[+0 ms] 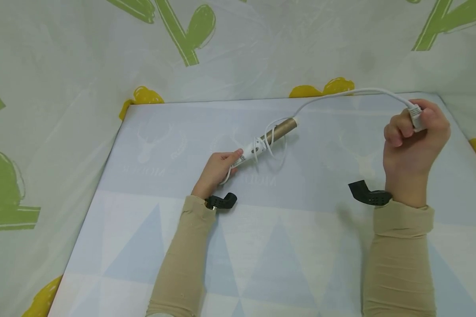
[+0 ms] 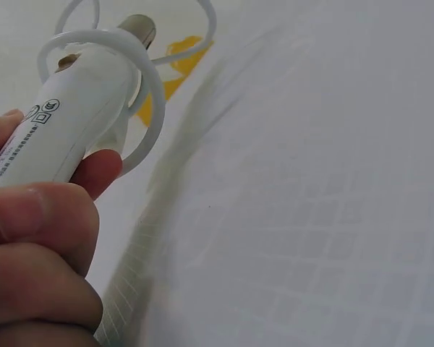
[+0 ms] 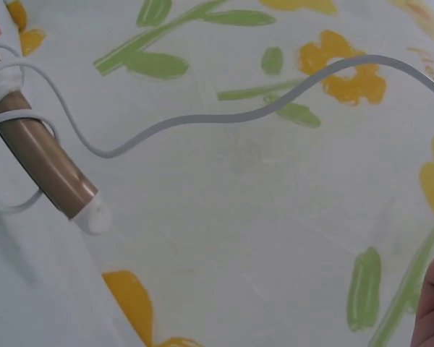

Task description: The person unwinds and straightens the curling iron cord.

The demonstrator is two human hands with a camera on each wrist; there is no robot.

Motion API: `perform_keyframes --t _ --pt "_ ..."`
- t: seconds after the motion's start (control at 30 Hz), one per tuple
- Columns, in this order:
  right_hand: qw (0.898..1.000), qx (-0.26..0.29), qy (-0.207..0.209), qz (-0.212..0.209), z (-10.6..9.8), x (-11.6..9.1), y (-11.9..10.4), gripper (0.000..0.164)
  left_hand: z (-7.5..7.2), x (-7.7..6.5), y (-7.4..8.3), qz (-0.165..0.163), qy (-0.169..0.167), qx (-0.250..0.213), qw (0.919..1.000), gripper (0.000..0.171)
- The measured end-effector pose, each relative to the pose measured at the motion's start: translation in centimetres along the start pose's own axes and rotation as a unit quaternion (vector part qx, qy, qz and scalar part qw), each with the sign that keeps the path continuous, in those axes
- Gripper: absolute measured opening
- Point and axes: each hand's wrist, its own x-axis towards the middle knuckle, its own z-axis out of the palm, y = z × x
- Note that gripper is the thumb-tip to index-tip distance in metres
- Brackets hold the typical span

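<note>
A curling iron (image 1: 284, 130) with a white handle and a gold barrel is tilted up to the right over the table. My left hand (image 1: 215, 171) grips it by the handle, the thumb lying along the top. Loops of white cord (image 1: 351, 92) wind loosely around the handle and barrel. From there the cord arches across to my right hand (image 1: 410, 145), raised on the right, which pinches the white plug (image 1: 417, 119) between thumb and fingers. The left wrist view shows the printed handle (image 2: 54, 137) close up; in the right wrist view the barrel (image 3: 47, 163) ends in a pale tip.
A table covered with a pale blue and white triangle-patterned cloth (image 1: 279, 259) lies under both arms. Behind and beside it hangs a pale sheet (image 1: 262, 53) with green leaves and yellow flowers. Black straps with small mounts (image 1: 366, 194) sit at both wrists.
</note>
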Motion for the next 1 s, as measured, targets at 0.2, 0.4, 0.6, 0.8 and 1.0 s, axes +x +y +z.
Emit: perform_keyframes --t 0.2,0.4,0.6,0.8,1.0 --pt "0.998 0.052 0.046 -0.005 -1.0 0.6 -1.1 0.017 0.0 0.1 0.1 -0.009 0.014 -0.032 0.9994 0.059" --pt "0.995 0.066 0.064 -0.035 -1.8 1.0 -1.8 0.019 -0.1 0.2 0.2 -0.013 0.024 -0.064 0.9976 0.061" --pt "0.995 0.035 0.074 -0.052 -2.5 1.1 -2.2 0.021 -0.2 0.1 0.2 -0.022 0.031 -0.073 0.9966 0.061" --pt "0.993 0.041 0.104 -0.035 -3.3 1.3 -2.5 0.02 -0.1 0.1 0.0 -0.028 0.037 -0.084 0.9954 0.062" --pt "0.988 -0.002 0.153 -0.019 -4.7 2.1 -3.2 0.016 -0.1 0.2 -0.3 -0.004 0.041 -0.097 0.9944 0.064"
